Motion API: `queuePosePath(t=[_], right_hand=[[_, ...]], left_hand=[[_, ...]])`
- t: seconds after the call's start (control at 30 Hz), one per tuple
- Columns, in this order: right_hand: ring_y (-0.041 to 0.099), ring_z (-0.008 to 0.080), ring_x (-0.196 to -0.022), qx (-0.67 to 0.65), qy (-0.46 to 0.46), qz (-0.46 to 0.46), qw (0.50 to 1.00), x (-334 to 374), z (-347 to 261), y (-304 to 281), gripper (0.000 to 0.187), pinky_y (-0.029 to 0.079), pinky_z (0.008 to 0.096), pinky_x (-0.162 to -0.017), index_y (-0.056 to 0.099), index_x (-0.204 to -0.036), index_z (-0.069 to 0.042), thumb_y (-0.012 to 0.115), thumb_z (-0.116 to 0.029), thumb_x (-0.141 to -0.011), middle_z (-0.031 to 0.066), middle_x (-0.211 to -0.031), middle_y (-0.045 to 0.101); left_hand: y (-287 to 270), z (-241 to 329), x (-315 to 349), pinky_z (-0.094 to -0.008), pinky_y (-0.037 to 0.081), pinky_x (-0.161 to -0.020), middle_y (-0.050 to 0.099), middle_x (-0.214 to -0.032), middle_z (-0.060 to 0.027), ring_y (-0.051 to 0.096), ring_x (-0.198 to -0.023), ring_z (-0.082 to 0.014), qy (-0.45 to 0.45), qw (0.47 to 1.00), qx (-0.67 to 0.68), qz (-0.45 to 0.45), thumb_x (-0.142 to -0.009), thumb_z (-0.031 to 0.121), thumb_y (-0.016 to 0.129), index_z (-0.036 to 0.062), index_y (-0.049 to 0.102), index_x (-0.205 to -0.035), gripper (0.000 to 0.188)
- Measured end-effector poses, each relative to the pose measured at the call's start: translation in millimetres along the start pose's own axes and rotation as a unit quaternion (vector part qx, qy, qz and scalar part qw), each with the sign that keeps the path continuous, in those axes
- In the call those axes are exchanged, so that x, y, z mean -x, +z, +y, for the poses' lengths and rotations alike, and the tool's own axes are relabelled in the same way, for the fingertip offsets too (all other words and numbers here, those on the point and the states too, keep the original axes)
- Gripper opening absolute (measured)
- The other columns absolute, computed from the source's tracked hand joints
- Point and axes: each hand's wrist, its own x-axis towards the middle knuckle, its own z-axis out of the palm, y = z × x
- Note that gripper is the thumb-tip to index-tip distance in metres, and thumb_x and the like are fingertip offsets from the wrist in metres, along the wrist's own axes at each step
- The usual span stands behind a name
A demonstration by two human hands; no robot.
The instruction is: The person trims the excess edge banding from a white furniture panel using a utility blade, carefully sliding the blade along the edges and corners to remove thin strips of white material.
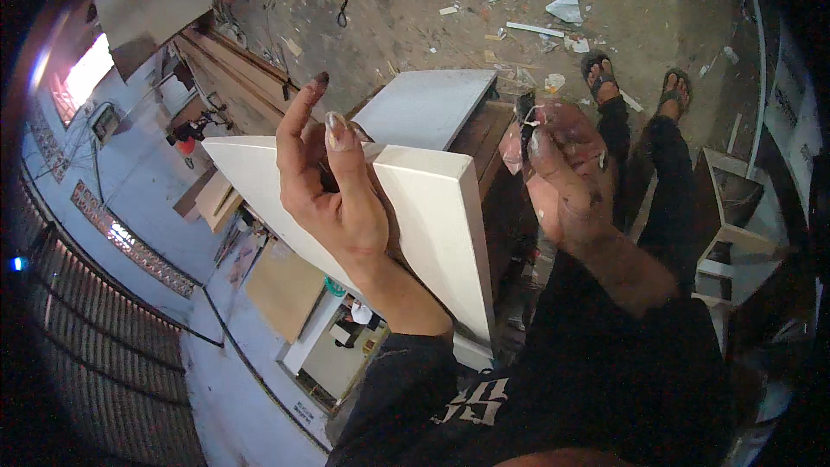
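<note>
My left hand (333, 199) is raised over a cream-white panel structure (428, 195), with one finger stretched up and the thumb apart from it. The fingertip is dark, and whitish residue covers the thumb. Nothing shows between these fingers, though some are hidden behind. Right of the white structure, my right hand (571, 177) is closed, pinching a small dark scrap (525, 119) whose kind I cannot make out. Something pinkish and filmy (512, 152) shows beside its fingers. Smears mark the back of this hand.
A light grey board (424, 108) lies on a brown wooden frame just beyond. Scraps and a white strip (534, 29) litter the floor. At right are sandalled feet (601, 78) and an open wooden frame (735, 225). Long boards (233, 69) lean at the far left.
</note>
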Motion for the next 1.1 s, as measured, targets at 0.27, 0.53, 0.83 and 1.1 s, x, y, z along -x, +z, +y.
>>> queuePosePath(t=[0.27, 0.53, 0.83, 1.1], right_hand=[[0.060, 0.0106, -0.094, 0.042, 0.023, 0.078, 0.996, 7.9, 3.2, 26.8, 0.018, 0.046, 0.0231, -0.087, 0.056, -0.106, -0.001, 0.065, -0.002, -0.091, 0.0051, -0.101, 0.064], [0.058, 0.0066, -0.087, 0.051, 0.066, 0.052, 0.995, 11.0, -0.6, 41.2, 0.020, 0.046, 0.0207, -0.079, 0.054, -0.107, -0.002, 0.067, -0.004, -0.091, 0.0018, -0.095, 0.062], [0.047, 0.0010, -0.055, 0.054, 0.104, 0.052, 0.992, 14.7, 0.6, 44.2, 0.026, 0.036, 0.0170, -0.047, 0.054, -0.111, -0.003, 0.068, -0.005, -0.090, -0.0008, -0.083, 0.060], [0.046, 0.0002, -0.055, 0.114, 0.055, 0.012, 0.992, 15.5, -1.8, 46.3, 0.051, 0.035, 0.0168, -0.047, 0.046, -0.140, -0.003, 0.064, -0.004, -0.092, -0.0029, -0.075, 0.055]], left_hand=[[1.1, -1.9, 0.4, -0.0193, 0.036, -0.059, 0.064, -0.100, -0.0045, 0.047, -0.070, -0.0046, 0.019, 1.000, -0.018, -0.005, -0.096, 0.016, 0.059, -0.0030, 0.061, -0.120, 0.031], [-4.1, -8.5, -1.1, -0.0194, 0.035, -0.059, 0.061, -0.088, -0.0020, 0.046, -0.069, -0.0048, 0.030, 0.999, -0.020, -0.019, -0.097, 0.018, 0.058, -0.0029, 0.061, -0.119, 0.030], [-2.8, -3.3, -0.9, -0.0191, 0.031, -0.057, 0.057, -0.081, 0.0016, 0.043, -0.066, -0.0039, 0.037, 0.998, -0.043, -0.012, -0.097, 0.019, 0.059, -0.0013, 0.063, -0.117, 0.029], [-5.4, -0.5, 0.9, -0.0192, 0.033, -0.058, 0.059, -0.083, 0.0009, 0.045, -0.068, -0.0045, 0.020, 0.999, -0.024, -0.021, -0.097, 0.018, 0.060, -0.0020, 0.063, -0.117, 0.029]])
